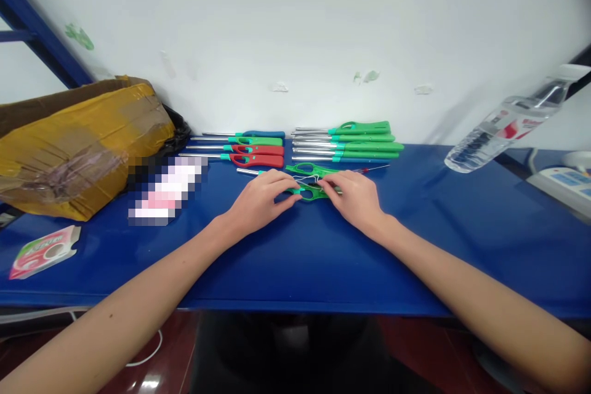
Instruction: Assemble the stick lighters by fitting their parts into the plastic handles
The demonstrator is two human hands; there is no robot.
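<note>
Both hands meet over an opened green lighter shell [318,168] at the middle of the blue table. My left hand [265,200] has its thumb and fingertips close together at the shell's left part, beside thin white wires [307,178]. From the right, my right hand [354,198] pinches at the wires' right end and the green casing. What exactly sits between the fingertips is too small to make out. A metal tube [247,171] points left from behind my left hand. Just beyond my right hand lies a thin red-handled tool [367,170].
Behind the hands lie red-handled lighters [263,160] on the left and a stack of green ones [369,138] on the right. A taped box [83,148] and cut carton piece [46,251] are left, a tilted water bottle [505,126] right.
</note>
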